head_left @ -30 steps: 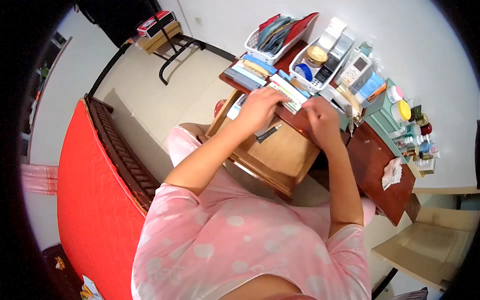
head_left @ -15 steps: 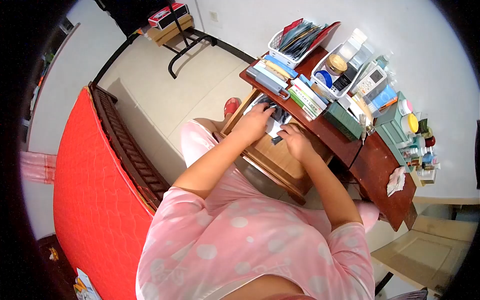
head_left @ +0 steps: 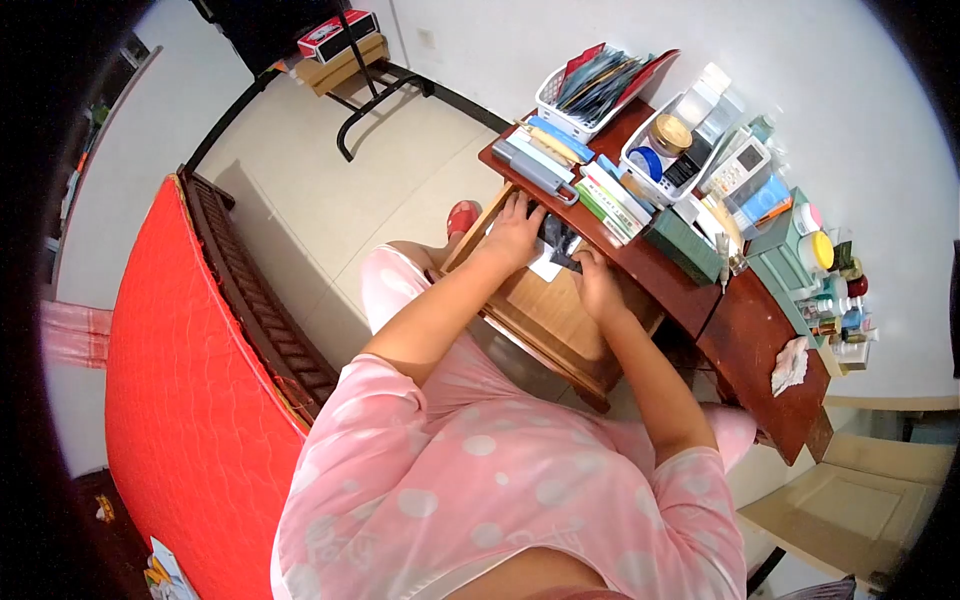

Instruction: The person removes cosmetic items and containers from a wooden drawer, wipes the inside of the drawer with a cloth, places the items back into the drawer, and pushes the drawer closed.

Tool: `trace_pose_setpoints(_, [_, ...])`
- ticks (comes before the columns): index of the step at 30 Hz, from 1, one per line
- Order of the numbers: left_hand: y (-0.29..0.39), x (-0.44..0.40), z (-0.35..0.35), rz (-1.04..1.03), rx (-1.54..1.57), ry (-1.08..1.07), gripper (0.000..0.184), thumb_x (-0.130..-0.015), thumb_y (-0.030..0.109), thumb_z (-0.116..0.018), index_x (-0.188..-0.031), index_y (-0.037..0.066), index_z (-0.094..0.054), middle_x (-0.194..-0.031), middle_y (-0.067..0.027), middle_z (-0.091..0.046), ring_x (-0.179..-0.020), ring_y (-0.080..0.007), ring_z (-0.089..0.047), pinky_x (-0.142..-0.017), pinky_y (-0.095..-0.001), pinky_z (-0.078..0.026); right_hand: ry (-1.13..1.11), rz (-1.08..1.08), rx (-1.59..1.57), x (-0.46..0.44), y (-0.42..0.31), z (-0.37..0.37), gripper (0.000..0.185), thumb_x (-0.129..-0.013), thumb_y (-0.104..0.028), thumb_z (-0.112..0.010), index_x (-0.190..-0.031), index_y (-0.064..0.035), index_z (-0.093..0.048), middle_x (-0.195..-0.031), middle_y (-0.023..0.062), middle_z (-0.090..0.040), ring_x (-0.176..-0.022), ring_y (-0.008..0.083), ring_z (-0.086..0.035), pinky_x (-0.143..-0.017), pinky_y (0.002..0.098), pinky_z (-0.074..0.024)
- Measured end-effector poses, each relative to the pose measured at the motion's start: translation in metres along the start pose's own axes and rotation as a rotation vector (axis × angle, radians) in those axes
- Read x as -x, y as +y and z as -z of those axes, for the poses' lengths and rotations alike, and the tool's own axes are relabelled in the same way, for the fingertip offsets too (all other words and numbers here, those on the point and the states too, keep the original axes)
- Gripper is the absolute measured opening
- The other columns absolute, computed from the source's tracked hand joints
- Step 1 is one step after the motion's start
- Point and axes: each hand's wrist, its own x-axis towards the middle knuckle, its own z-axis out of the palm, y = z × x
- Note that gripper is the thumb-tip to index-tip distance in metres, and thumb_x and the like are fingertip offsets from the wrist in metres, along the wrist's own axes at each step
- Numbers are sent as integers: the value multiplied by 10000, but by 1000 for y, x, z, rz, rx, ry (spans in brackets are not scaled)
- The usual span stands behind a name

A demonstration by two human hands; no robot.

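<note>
A wooden drawer point(head_left: 545, 318) is pulled out from under the desk, with a dark, crumpled item point(head_left: 557, 238) at its far end; whether it is cloth or plastic I cannot tell. White paper point(head_left: 545, 267) lies beneath it. My left hand point(head_left: 514, 236) reaches in at the left, fingers slightly apart and curved over the dark item's left edge. On the other side my right hand point(head_left: 597, 284) has its thumb and fingers bent together at the item's right end, seemingly pinching it. The fingers partly hide the item.
On the red-brown desk point(head_left: 665, 285) stand a white basket point(head_left: 570, 122) of packets, a second basket point(head_left: 640, 165) of jars, small boxes point(head_left: 612, 205), a remote point(head_left: 740, 168) and a crumpled tissue point(head_left: 789, 367). A red mattress point(head_left: 200, 400) lies left.
My right hand has moved slightly up toward the desk, and the dark piece near its fingertips has shifted the same way. My left hand has shifted slightly left, fingers more raised.
</note>
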Motion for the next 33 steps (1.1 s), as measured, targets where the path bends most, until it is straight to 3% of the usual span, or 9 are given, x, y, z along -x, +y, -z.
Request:
trace_pose_setpoints(3, [0, -4, 0, 28, 2, 4, 893, -690, 207, -832, -1451, 53, -389, -1483, -344, -305, -1379, -500, -324, -1150, -478, -323, -122, -185, -101, -5, -18, 15, 309, -874, 20, -615, -1177, 14, -560, -1213, 257, -552, -1158, 425, -534, -986, 448, -434])
trace_pose_setpoints(6, [-2, -8, -4, 84, 65, -28, 881, -700, 217, -833, -1445, 44, -396, -1483, -347, -300, -1384, -496, -318, -1150, -471, -323, -77, -97, -84, -8, -4, 7, 316, -868, -87, -686, -1150, -8, -568, -1215, 238, -556, -1067, 440, -580, -912, 466, -480])
trace_pose_setpoints(12, [-4, -5, -2, 152, 94, -36, 785, -724, 193, -789, -1422, 95, -443, -1453, -287, -375, -1311, -440, -408, -1075, -473, -396, -150, -163, -93, -11, -10, 8, 304, -874, -69, -671, -1151, -2, -567, -1281, 251, -532, -1155, 425, -543, -974, 447, -453])
trace_pose_setpoints(15, [-1, -8, 3, 224, 108, -133, 743, -760, 238, -785, -1395, 36, -458, -1362, -280, -479, -1235, -434, -486, -1028, -475, -422, -42, 56, -45, -4, 0, -1, 310, -865, -54, -670, -1150, 4, -564, -1321, 256, -513, -1210, 420, -512, -1010, 439, -431])
trace_pose_setpoints(21, [8, -5, 12, 197, 163, -84, 671, -796, 249, -759, -1354, 24, -462, -1105, -269, -639, -1054, -425, -611, -935, -466, -486, -135, -22, -110, -5, -5, 5, 316, -864, -2, -624, -1166, 8, -534, -1361, 308, -460, -1237, 471, -477, -1011, 481, -428])
trace_pose_setpoints(24, [14, -3, 17, 215, 279, -95, 720, -799, 222, -760, -1392, 28, -402, -1065, -297, -644, -1014, -446, -623, -910, -474, -490, -130, -46, -70, -3, -12, 9, 313, -895, -54, -628, -1189, -4, -531, -1217, 273, -591, -1119, 426, -575, -928, 462, -465])
trace_pose_setpoints(27, [12, 5, 9, 221, 410, -79, 816, -781, 153, -770, -1455, 50, -320, -1091, -318, -632, -1033, -459, -613, -905, -471, -484, -273, -237, -40, -6, -30, 26, 330, -922, -75, -598, -1229, -15, -495, -1085, 280, -639, -1004, 443, -616, -847, 488, -483])
trace_pose_setpoints(30, [7, 16, 6, 174, 512, -58, 892, -765, 94, -774, -1496, 72, -263, -1081, -325, -632, -1036, -468, -606, -892, -471, -483, -252, -177, -55, -2, -26, 24, 322, -936, -131, -581, -1233, -41, -492, -978, 281, -666, -960, 453, -637, -851, 532, -490])
trace_pose_setpoints(33, [3, 26, 12, 126, 598, -48, 889, -763, 88, -781, -1501, 101, -285, -1164, -311, -618, -1111, -445, -595, -940, -445, -473, -294, -169, -52, 4, -34, 29, 329, -939, -140, -584, -1241, -51, -489, -1028, 269, -659, -976, 445, -631, -844, 525, -490])
